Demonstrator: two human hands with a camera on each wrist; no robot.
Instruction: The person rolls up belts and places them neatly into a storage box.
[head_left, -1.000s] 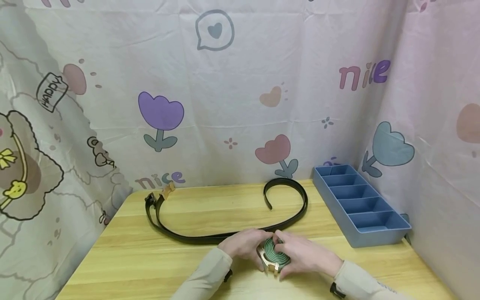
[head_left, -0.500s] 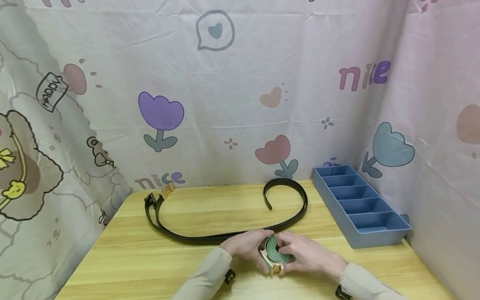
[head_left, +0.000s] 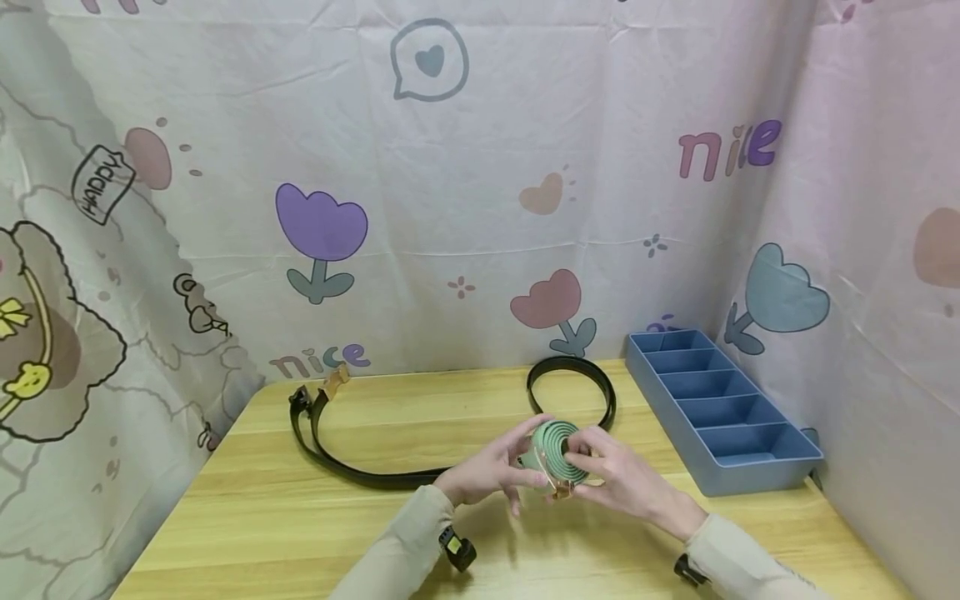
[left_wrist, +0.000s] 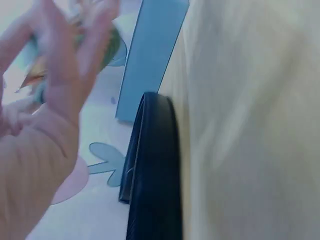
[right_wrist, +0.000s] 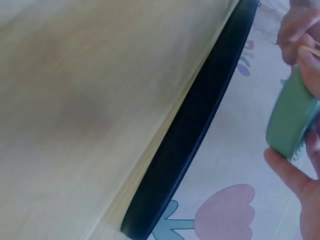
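A light green belt (head_left: 553, 442) is wound into a tight spiral, its gold buckle (head_left: 562, 490) at the near lower side of the coil. My left hand (head_left: 491, 467) holds the coil's left side, thumb in front and a finger along the top. From the right, my right hand (head_left: 626, 479) grips it, with fingertips at the spiral's middle and thumb low by the buckle. The right wrist view shows the broad outer face of the green belt (right_wrist: 290, 117) between fingers. In the left wrist view, my left hand (left_wrist: 45, 115) is blurred and covers most of the coil.
Behind the hands a long black belt (head_left: 360, 477) curves across the wooden table (head_left: 247, 517), with a gold buckle (head_left: 337, 381) and a dark buckle (head_left: 301, 398) at its left end. A blue-grey organizer (head_left: 671, 417) with several compartments stands at the right. Patterned curtains surround the table.
Both hands have lifted the coiled green belt up and slightly away from me. The coil has tilted so its spiral faces more toward the right. The black belt and organizer stay put.
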